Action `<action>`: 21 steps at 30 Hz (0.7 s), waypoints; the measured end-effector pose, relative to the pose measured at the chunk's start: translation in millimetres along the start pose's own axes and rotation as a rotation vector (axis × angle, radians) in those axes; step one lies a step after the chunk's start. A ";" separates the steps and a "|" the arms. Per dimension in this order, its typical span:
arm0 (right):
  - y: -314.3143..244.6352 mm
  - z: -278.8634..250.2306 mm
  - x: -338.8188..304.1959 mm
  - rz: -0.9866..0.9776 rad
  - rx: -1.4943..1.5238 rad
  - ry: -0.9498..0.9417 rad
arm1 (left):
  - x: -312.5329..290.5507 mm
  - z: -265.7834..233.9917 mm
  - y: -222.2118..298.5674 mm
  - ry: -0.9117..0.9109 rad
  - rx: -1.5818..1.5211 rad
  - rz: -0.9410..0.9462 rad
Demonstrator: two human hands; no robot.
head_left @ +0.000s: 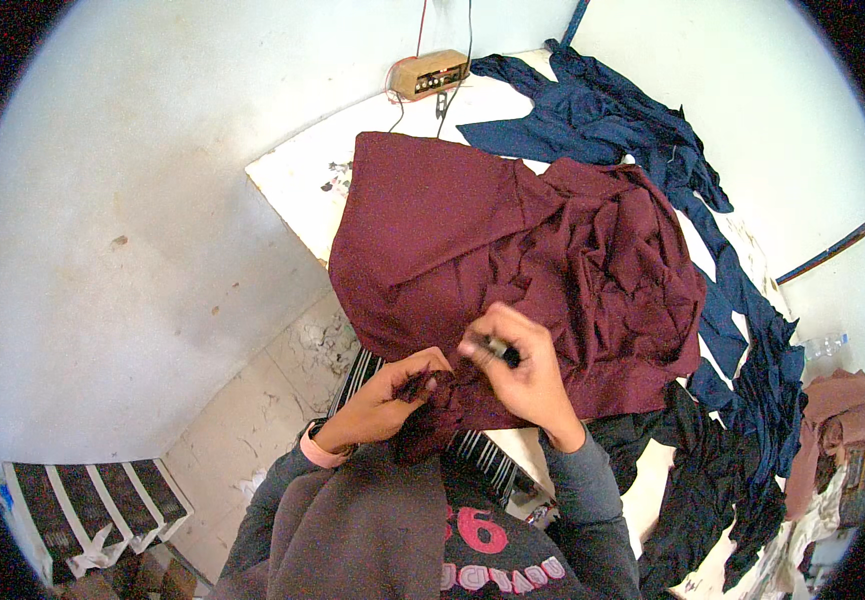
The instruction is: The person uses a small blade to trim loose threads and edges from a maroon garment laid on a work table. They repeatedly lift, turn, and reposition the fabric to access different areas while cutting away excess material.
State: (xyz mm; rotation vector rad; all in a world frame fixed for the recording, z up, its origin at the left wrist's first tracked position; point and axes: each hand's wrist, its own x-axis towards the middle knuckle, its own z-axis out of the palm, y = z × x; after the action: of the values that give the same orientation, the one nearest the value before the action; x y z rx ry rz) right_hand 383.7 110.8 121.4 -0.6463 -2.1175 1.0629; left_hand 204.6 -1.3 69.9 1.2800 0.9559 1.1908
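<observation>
A large maroon cloth piece (432, 210), smooth at its far left and heavily creased at the right, spreads over the white table. Its near edge is gathered up in my left hand (377, 405), whose fingers are closed on the bunched fabric close to my body. Just to the right and a little higher, my right hand (527, 380) is curled around a small black tool (501, 350). Fingers and motion blur hide most of that tool, so its kind does not show. The fingertips of my right hand are above the cloth, near the gathered part.
Navy cloth pieces (592, 110) trail along the table's far and right sides. Black cloth (702, 480) lies at the near right, with brownish-pink fabric (847, 420) beyond. A tan box with wires (430, 75) sits at the far edge. A black-and-white slatted object (97, 510) stands at lower left.
</observation>
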 end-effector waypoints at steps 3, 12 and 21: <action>-0.3 -6.1 5.1 0.057 -0.015 0.081 | -1.8 -4.1 -2.5 -0.024 -0.003 0.025; -6.1 -6.3 -3.1 0.010 -0.048 0.068 | 4.3 1.9 2.2 0.103 0.257 0.225; -15.3 -25.4 -23.1 0.251 -0.047 -0.227 | -6.8 3.7 27.3 0.184 0.745 0.175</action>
State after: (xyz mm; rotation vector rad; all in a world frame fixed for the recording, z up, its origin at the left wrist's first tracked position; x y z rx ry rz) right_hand 415.8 99.3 137.4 -0.8675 -2.3040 1.2776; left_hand 204.0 -10.9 96.5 1.8864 1.5339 1.1341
